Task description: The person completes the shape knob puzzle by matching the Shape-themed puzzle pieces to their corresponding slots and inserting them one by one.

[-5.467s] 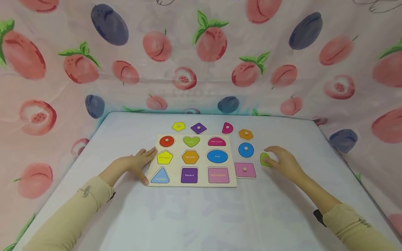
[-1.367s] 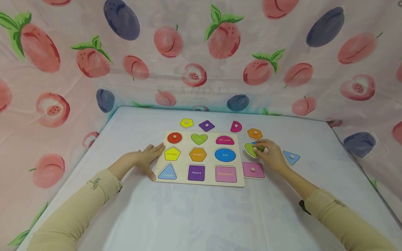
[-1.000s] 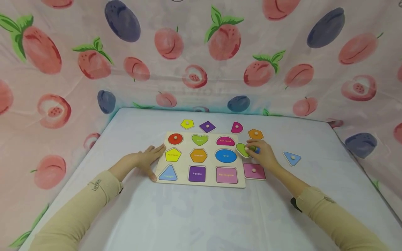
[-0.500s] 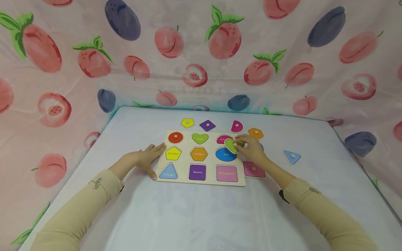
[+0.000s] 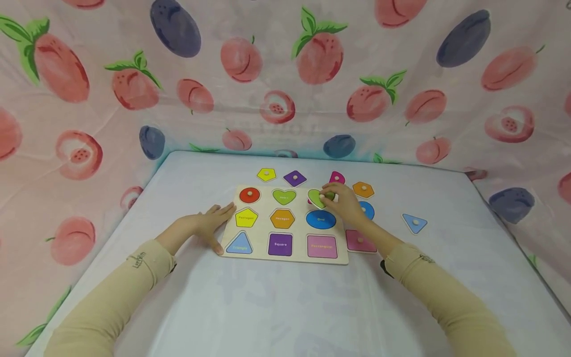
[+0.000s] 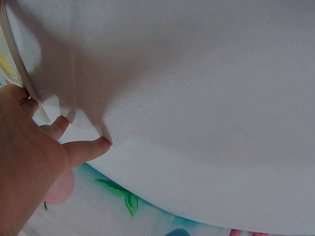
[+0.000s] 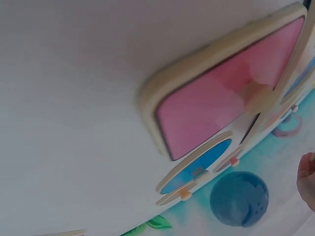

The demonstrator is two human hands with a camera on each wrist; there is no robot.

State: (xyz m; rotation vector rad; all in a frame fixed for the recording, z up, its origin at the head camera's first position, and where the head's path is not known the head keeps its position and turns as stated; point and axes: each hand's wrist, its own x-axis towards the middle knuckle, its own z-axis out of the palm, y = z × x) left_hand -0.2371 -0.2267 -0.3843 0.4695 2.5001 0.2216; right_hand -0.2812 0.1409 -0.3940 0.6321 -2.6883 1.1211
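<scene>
My right hand pinches the knob of a green heart puzzle piece, which is tilted over the half-round space of a wooden shape puzzle board. Only part of the magenta there shows beneath it. At the board's left edge rests my left hand, fingers spread, thumb by the near corner. The left wrist view shows the extended fingers of that hand beside the board's edge. A red circle piece with a knob sits in the back left space. The right wrist view catches just a bit of the right hand.
Behind the board lie yellow pentagon, purple square and magenta half-round pieces. To its right are orange hexagon, blue oval and pink rectangle pieces, with a blue triangle farther out.
My right hand has carried the green heart piece leftward, from beyond the blue oval to over the board. The blue triangle it covered earlier now shows. My left hand has stayed at the board's edge.
</scene>
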